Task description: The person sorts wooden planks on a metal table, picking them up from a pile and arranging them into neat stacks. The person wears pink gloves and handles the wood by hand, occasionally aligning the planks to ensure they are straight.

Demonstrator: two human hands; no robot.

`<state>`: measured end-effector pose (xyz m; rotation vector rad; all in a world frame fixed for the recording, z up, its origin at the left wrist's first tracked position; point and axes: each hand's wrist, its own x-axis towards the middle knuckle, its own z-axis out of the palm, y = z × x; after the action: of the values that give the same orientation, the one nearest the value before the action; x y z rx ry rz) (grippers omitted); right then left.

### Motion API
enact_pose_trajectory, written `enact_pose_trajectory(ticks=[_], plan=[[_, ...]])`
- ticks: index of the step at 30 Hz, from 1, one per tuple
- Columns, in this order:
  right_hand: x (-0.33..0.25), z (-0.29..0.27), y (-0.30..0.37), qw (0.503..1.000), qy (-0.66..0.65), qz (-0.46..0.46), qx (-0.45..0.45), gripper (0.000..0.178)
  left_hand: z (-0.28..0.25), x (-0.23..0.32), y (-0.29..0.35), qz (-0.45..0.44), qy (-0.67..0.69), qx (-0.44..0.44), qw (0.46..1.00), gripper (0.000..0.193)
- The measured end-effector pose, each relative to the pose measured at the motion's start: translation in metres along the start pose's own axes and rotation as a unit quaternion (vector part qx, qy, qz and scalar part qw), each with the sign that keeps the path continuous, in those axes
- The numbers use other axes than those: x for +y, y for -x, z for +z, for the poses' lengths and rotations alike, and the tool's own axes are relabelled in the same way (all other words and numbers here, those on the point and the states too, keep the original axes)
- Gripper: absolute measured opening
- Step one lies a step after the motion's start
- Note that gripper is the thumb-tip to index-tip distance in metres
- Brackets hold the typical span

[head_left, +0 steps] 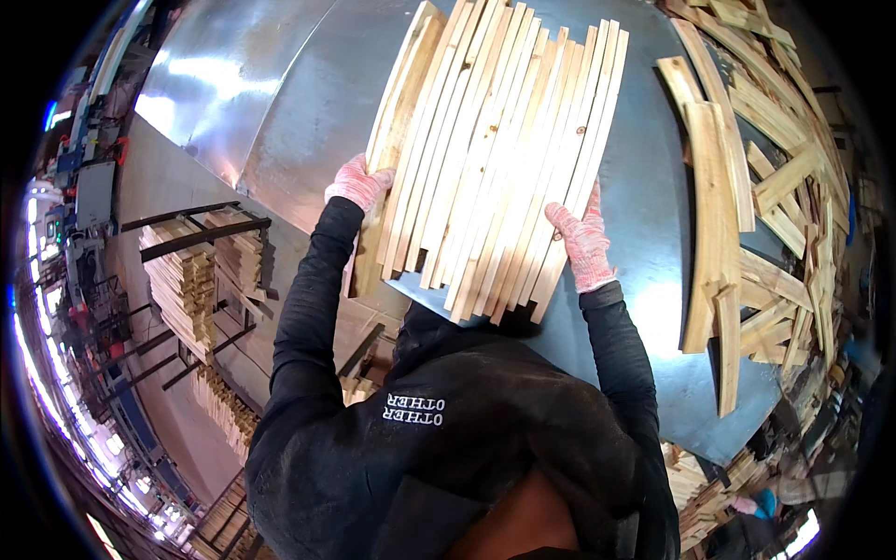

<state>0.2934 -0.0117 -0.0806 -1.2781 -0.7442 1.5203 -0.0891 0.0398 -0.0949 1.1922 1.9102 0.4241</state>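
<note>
A row of long, pale wooden strips lies side by side on a shiny metal tabletop, their near ends uneven. At the row's left edge, my left hand, in a pink-and-white knit glove, is closed around the outer boards, which sit slightly apart from the others. My right hand, gloved alike, grips the right side, its thumb over the outermost strip and its other fingers partly hidden along the edge. Between them the strips are packed closely, and several show dark knots.
Loose boards lie along the table's right side, beside a jumbled heap of wood offcuts. To the left, stacked strips rest on a dark metal rack. Machinery lines the far left. Another person's gloved hand shows at lower right.
</note>
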Motion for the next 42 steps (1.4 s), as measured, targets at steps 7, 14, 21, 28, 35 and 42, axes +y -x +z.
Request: enact_pose_trajectory(ticks=[7,14,21,28,35,42], plan=[[0.015,0.149,-0.02,0.986,0.159,0.035,0.038,0.096,-0.129,-0.018,-0.076,0.019,-0.158,0.004,0.987,0.052],[-0.06,0.129,-0.041,0.836,0.549,0.019,-0.013,0.054,-0.174,-0.063,-0.088,0.044,0.047,-0.119,0.991,0.048],[-0.136,0.142,-0.231,0.802,0.565,-0.19,0.038,0.062,-0.237,-0.093,0.038,-0.068,0.375,-0.209,0.901,0.057],[-0.107,0.208,-0.363,0.66,0.718,-0.204,-0.083,0.069,-0.155,-0.153,0.129,-0.123,0.506,-0.206,0.828,0.095],[-0.119,0.237,-0.308,0.647,0.669,-0.35,-0.108,0.051,-0.126,-0.1,0.121,-0.123,0.554,-0.174,0.805,0.094],[-0.104,0.241,-0.341,0.651,0.736,-0.188,-0.011,0.09,-0.115,-0.087,0.118,-0.128,0.614,-0.14,0.766,0.08]])
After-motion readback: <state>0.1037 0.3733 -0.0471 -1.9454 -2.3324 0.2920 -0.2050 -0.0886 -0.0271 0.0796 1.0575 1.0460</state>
